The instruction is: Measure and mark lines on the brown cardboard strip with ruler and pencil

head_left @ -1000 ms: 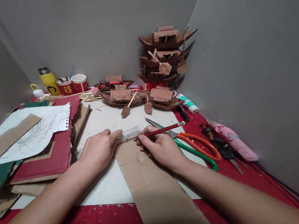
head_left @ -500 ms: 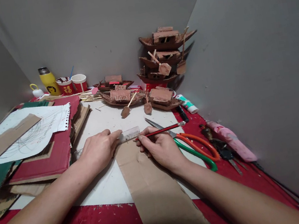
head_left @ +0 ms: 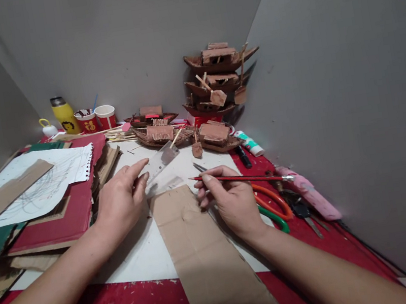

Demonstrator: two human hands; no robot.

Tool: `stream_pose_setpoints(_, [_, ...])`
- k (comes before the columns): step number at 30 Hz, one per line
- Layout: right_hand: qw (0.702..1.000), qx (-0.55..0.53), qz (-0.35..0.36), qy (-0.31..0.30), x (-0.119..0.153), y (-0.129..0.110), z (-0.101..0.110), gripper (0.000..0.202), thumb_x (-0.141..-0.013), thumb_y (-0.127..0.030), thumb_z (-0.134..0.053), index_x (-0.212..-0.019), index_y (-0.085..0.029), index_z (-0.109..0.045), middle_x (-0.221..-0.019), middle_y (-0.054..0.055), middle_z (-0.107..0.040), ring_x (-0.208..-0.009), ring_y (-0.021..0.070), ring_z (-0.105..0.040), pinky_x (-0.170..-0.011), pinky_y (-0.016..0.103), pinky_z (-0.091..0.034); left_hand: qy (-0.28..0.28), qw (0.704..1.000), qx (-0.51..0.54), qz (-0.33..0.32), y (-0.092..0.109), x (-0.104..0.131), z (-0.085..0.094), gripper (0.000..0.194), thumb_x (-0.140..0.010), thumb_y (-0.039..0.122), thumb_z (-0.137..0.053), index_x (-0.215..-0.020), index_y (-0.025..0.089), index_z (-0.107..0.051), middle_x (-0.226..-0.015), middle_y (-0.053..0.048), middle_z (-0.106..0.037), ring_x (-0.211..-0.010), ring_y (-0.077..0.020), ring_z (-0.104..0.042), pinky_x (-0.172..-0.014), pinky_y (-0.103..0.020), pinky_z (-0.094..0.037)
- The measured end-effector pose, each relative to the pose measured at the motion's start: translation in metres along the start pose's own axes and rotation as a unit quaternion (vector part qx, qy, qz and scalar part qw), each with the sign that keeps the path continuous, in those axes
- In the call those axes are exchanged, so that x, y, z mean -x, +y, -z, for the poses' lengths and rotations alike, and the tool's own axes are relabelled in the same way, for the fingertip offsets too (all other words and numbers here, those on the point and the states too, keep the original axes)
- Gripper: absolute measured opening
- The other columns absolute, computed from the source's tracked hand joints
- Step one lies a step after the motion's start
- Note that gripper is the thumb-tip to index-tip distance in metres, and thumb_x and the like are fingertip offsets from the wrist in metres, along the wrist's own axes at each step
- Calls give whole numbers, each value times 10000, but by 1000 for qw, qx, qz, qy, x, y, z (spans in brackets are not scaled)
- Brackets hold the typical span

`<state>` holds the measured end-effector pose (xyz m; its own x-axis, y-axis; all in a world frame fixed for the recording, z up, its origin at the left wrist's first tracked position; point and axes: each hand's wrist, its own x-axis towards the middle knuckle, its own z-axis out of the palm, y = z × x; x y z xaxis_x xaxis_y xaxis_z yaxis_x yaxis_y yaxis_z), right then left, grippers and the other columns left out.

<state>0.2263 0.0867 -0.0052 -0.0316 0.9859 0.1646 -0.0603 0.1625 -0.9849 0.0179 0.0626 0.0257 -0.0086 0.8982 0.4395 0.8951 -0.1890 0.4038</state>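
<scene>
My left hand pinches a clear ruler, raised and tilted above the white sheet. Its far end overlaps a small brown paddle in the view. Between thumb and fingers of my right hand lies a red and black pencil, its tip pointing left. A long brown cardboard strip runs from between my hands toward me, with faint marks near its far edge. Scissors with orange and green handles lie partly hidden behind my right hand.
Model boats stand at the back, several stacked at right. A pile of cardboard and paper is on the left. Paper cups and a yellow bottle stand behind it. A pink glue gun lies at right, by the wall.
The ruler has come up off the cardboard's far edge in my left hand and now slants upward. My right hand, with the pencil, has drawn back to the right, off the cardboard edge.
</scene>
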Motion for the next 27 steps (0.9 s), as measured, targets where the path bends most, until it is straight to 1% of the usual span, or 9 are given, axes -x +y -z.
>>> stream_pose_setpoints(2, [1000, -1, 7, 8, 0, 0, 1, 223, -829, -408, -631, -840, -194, -570, -690, -9, -656, -463, 92, -559, -413, 212, -473, -2, 1000, 5, 13, 0, 0, 2, 364, -927, 279, -477, -1257, 208, -613, -1124, -75, -705, -1005, -230, -651, -877, -354, -491])
stream_pose_setpoints(5, [1000, 6, 4, 3, 0, 0, 0, 225, -829, -413, -628, -839, -194, -575, -681, -11, -655, -460, 92, -560, -415, 212, -473, -25, 999, -8, 35, 0, 0, 3, 369, -916, 264, -489, -1261, 205, -607, -1193, -80, -689, -1052, -248, -647, -893, -379, -496])
stream_pose_setpoints(8, [1000, 12, -2, 0, 0, 0, 0, 242, -823, -430, -629, -829, -194, -575, -677, -10, -654, -458, 89, -558, -422, 211, -472, -49, 997, -29, 46, 1, 0, 3, 376, -909, 241, -490, -1265, 189, -598, -1210, -94, -682, -1074, -265, -641, -898, -400, -498])
stream_pose_setpoints(11, [1000, 12, -6, -4, -1, 1, 0, 252, -818, -436, -634, -835, -193, -572, -685, -7, -655, -471, 91, -560, -430, 212, -478, -57, 997, -33, 48, 1, 0, 3, 365, -907, 219, -484, -1249, 179, -605, -1205, -102, -683, -1080, -266, -639, -909, -408, -496])
stream_pose_setpoints(17, [1000, 16, 3, -8, -1, 2, 1, 236, -822, -418, -633, -862, -192, -576, -688, -8, -651, -488, 93, -561, -434, 209, -482, -70, 997, 4, 34, 3, 2, 2, 358, -904, 201, -479, -1231, 158, -616, -1217, -105, -675, -1109, -262, -624, -954, -406, -475])
stream_pose_setpoints(20, [1000, 15, -2, -4, 0, 0, 1, 240, -821, -419, -631, -882, -192, -584, -690, -7, -649, -485, 93, -559, -432, 210, -480, -76, 997, -5, 6, 5, 4, 2, 356, -909, 197, -465, -1229, 161, -617, -1185, -103, -681, -1069, -263, -635, -913, -398, -491])
stream_pose_setpoints(23, [1000, 18, -1, -2, 0, -1, 2, 253, -810, -429, -634, -888, -193, -592, -691, -4, -649, -486, 96, -559, -432, 216, -480, -89, 995, -43, -20, 7, 5, 2, 368, -918, 189, -436, -1244, 171, -606, -1082, -104, -692, -958, -259, -653, -812, -386, -514])
stream_pose_setpoints(25, [1000, 20, 0, -1, 0, -2, 2, 256, -808, -435, -633, -880, -193, -592, -681, -5, -645, -481, 97, -555, -432, 219, -478, -108, 992, -57, -20, 8, 6, 3, 366, -918, 185, -429, -1236, 180, -611, -1040, -100, -693, -913, -254, -655, -779, -378, -513])
stream_pose_setpoints(27, [1000, 21, -3, -2, 0, -1, 1, 258, -808, -439, -633, -877, -194, -592, -675, -6, -642, -477, 97, -553, -431, 219, -474, -127, 990, -55, -10, 8, 6, 3, 361, -911, 178, -435, -1221, 182, -622, -1055, -102, -696, -929, -257, -656, -794, -381, -509])
